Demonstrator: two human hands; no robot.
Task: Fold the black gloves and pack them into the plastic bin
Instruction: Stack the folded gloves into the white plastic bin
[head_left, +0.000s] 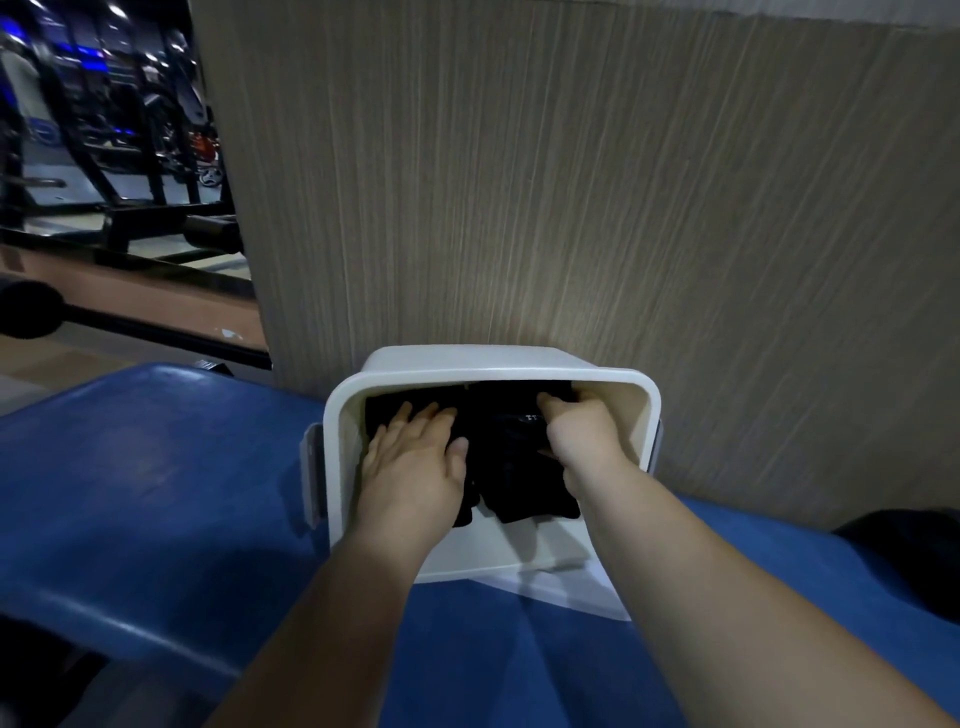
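Left hand (415, 457) is pressing flat, fingers straight, on black gloves (517, 467) inside the plastic bin (493, 364).
Farther in, right hand (582, 431), fingers curled, is gripping gloves by the bin's far wall; packing is looking nearly finished, only tucking left.

The white plastic bin (493, 370), round-cornered with its open top in view, stands on the blue padded worktop (156, 467) against a wood-grain panel. Black gloves (519, 467) lie bundled inside, toward its far end.
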